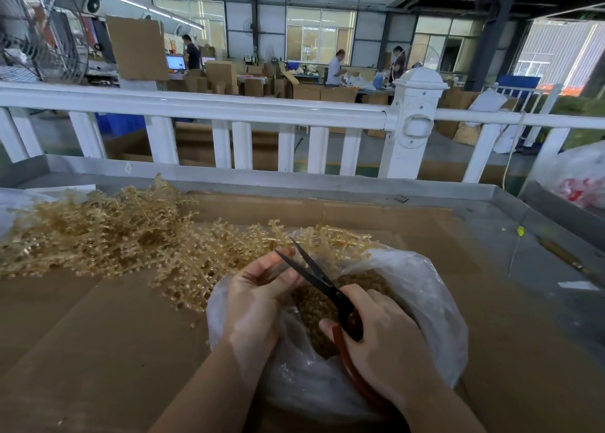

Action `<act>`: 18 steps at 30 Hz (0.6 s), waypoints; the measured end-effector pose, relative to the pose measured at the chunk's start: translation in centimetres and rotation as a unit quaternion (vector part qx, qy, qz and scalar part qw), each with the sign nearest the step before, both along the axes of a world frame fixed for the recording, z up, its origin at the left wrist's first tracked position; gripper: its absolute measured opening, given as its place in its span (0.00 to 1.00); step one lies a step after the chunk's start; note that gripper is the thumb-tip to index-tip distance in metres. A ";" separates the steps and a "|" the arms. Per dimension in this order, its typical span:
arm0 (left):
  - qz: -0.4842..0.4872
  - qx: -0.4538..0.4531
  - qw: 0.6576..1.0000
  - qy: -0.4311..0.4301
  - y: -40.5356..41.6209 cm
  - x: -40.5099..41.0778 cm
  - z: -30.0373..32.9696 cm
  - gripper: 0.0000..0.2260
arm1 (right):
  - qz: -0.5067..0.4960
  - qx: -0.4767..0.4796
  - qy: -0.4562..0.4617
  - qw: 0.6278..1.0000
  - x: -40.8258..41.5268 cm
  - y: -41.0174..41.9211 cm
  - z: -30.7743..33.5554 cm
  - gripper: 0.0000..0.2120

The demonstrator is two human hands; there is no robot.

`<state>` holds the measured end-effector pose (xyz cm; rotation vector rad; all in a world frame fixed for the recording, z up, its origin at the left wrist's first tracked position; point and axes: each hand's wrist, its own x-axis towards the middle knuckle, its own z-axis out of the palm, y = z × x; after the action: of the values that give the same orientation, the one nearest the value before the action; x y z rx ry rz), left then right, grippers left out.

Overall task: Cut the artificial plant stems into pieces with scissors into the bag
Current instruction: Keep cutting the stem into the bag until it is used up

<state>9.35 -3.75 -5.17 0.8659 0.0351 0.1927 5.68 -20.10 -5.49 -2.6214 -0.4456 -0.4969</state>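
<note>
A heap of pale golden artificial plant stems [108, 236] lies across the left of the cardboard-covered table [98, 334]. An open clear plastic bag [432, 301] sits in front of me, holding many small cut brown pieces [314, 308]. My right hand [383, 344] grips the red handles of black-bladed scissors [314, 274], whose blades stand apart above the bag. My left hand [258, 298] pinches a thin stem between the blades, over the bag's left rim.
A white railing [229, 112] runs along the far side of the metal table rim [360, 187]. Another plastic bag [576, 174] stands at the right edge. A small yellow item [520, 230] and a stick lie at the right.
</note>
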 end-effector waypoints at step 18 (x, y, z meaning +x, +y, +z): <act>0.029 0.038 0.997 -0.056 -0.3 0.0 -0.4 0.19 | 0.012 0.010 -0.012 1.000 0.2 0.0 0.1 0.18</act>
<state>9.33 -4.09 -5.53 0.9285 -0.0513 0.2979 5.87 -20.13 -5.35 -2.5892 -0.4772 -0.5233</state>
